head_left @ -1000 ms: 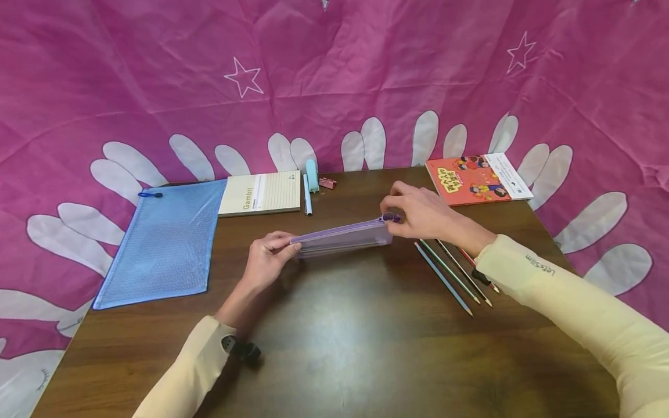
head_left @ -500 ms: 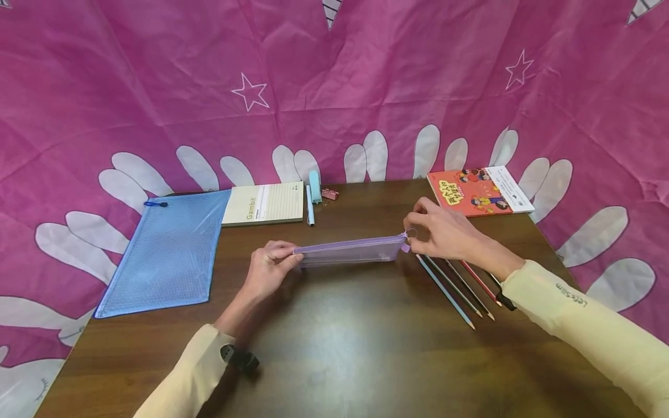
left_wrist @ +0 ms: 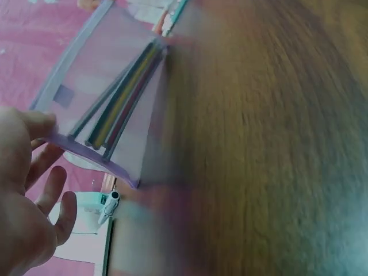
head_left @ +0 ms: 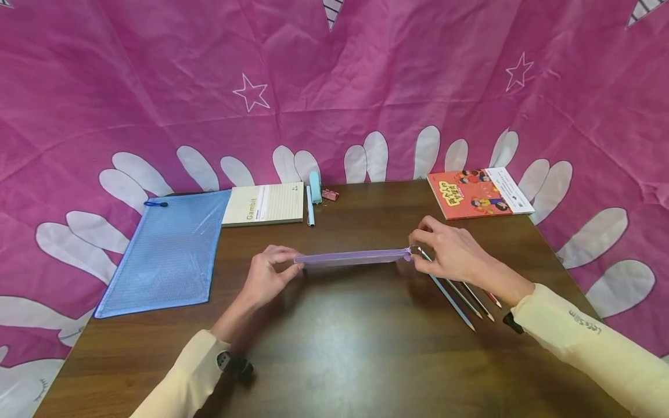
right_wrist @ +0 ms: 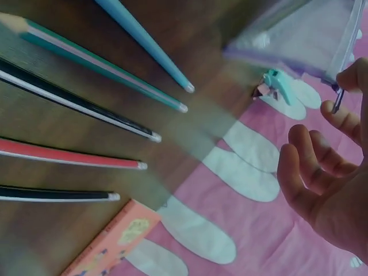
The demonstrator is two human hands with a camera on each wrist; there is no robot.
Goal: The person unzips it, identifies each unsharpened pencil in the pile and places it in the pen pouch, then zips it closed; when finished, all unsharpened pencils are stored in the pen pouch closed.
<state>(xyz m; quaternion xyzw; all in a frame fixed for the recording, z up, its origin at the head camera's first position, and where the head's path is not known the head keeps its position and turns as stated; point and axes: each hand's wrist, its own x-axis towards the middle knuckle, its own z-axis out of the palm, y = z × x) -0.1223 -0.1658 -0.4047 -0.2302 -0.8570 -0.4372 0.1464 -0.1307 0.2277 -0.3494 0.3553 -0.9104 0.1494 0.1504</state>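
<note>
A purple see-through zip pouch (head_left: pixel 350 257) is held level above the table between both hands. My left hand (head_left: pixel 268 274) pinches its left end between thumb and fingers. My right hand (head_left: pixel 450 252) pinches the zipper pull (right_wrist: pixel 338 100) at the right end, its other fingers loosely bent in the right wrist view. Through the film (left_wrist: pixel 95 63) in the left wrist view, several pencils (left_wrist: pixel 125 95) show inside the pouch. More striped pencils lie side by side on the table under and in front of my right hand, among them a light blue pencil (head_left: pixel 452 303) and a red pencil (right_wrist: pixel 69 154).
A blue mesh zip folder (head_left: pixel 167 255) lies at the left, beside a cream notebook (head_left: pixel 266 204). Behind the pouch are a light blue pen (head_left: pixel 310 208), a mint stapler (head_left: pixel 315 187) and a pink clip (head_left: pixel 330 195). An orange book (head_left: pixel 470 194) lies at the back right.
My right hand has moved right and down with the zipper pull, and the pouch has gone from slanting up at the right to nearly level. My left hand keeps its grip. The head view has tilted up slightly.
</note>
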